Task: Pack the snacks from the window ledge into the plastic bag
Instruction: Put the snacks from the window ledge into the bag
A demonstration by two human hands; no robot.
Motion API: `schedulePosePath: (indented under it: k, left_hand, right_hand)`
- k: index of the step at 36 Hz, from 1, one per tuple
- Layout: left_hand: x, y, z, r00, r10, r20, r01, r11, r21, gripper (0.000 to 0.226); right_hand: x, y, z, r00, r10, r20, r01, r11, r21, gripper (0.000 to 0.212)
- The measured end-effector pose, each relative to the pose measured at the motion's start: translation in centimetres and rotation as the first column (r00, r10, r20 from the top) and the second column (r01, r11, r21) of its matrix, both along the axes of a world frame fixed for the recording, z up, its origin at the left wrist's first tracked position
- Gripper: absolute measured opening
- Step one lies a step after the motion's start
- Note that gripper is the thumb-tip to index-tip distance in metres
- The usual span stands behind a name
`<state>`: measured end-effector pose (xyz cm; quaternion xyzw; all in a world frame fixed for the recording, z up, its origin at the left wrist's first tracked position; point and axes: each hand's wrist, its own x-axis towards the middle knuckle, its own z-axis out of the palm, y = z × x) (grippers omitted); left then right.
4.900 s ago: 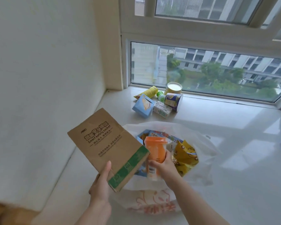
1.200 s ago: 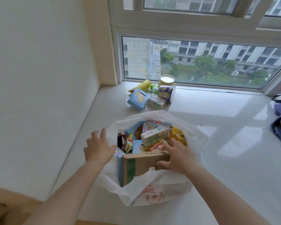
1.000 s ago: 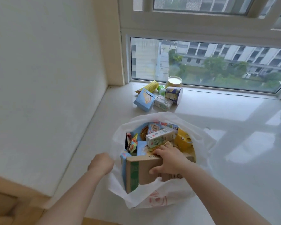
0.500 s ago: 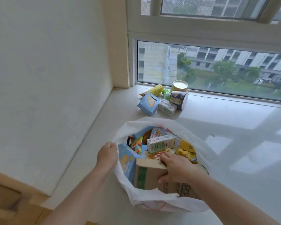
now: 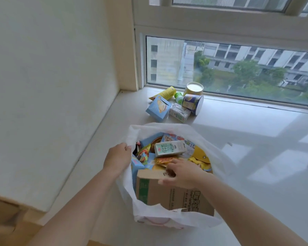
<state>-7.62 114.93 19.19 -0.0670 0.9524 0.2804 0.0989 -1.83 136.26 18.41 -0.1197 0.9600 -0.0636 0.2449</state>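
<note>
The white window ledge point(image 5: 247, 132) is occupied near its front by the open plastic bag point(image 5: 219, 157), already filled with snacks. A brown cardboard box point(image 5: 169, 196) is stood on edge at the bag's near side, its top edge clasped by the right hand point(image 5: 180, 172). The bag's left rim is pinched by the left hand point(image 5: 116, 158). By the glass, a blue box point(image 5: 158, 109), two round tubs point(image 5: 193, 102) and a small milk carton point(image 5: 179, 114) are left unpacked.
</note>
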Motion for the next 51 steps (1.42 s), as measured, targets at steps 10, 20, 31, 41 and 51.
schedulePosePath:
  k: [10, 20, 31, 41, 51]
  left_hand:
    - [-5.5, 1.1, 2.8, 0.947, -0.191, -0.26, 0.075, 0.914, -0.398, 0.031]
    - [-16.0, 7.4, 3.4, 0.91, -0.379, -0.171, 0.271, 0.852, -0.447, 0.031]
    - [-28.2, 13.3, -3.3, 0.904, -0.427, 0.008, 0.384, 0.806, -0.45, 0.027]
    - [-37.1, 16.7, -10.3, 0.915, -0.4, 0.059, 0.393, 0.844, -0.365, 0.028]
    - [-40.9, 16.7, -16.5, 0.933, -0.357, -0.043, 0.317, 0.875, -0.366, 0.056]
  right_hand:
    - [-5.6, -0.6, 0.9, 0.941, -0.179, -0.288, 0.165, 0.984, -0.074, 0.031]
    - [-15.3, 0.9, 1.0, 0.814, -0.456, -0.361, 0.405, 0.89, -0.211, 0.023]
    - [-27.1, 7.7, -5.0, 0.803, -0.563, -0.195, 0.547, 0.826, -0.134, 0.024]
    - [-34.9, 11.9, -12.0, 0.797, -0.585, -0.151, 0.58, 0.811, -0.076, 0.031]
    - [-39.2, 13.6, -16.8, 0.764, -0.568, -0.306, 0.597, 0.803, 0.002, 0.049]
